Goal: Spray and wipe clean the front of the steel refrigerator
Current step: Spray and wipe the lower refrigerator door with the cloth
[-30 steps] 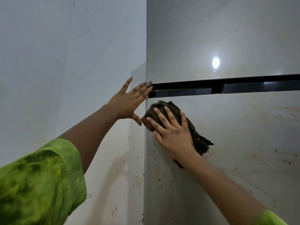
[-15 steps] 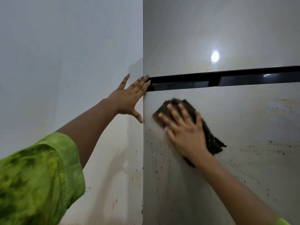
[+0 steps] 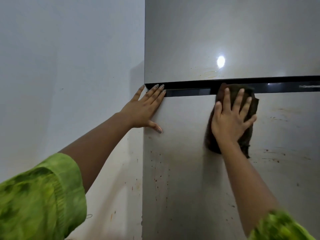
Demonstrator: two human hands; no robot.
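The steel refrigerator fills the right half of the view, with a black gap between its upper and lower doors. My right hand presses a dark cloth flat against the top of the lower door, its upper edge reaching the black gap. My left hand rests with straight fingers on the fridge's left front corner, just under the gap. Reddish-brown specks and smears dot the lower door below and to the right of the cloth.
A pale wall stands to the left of the fridge, with small brownish stains low down near the fridge's edge. A lamp's reflection shines on the upper door. Green sleeves cover both my upper arms.
My right hand has slid the cloth rightward and up, from the door's left edge to the black gap. My left hand stays at the fridge's left corner.
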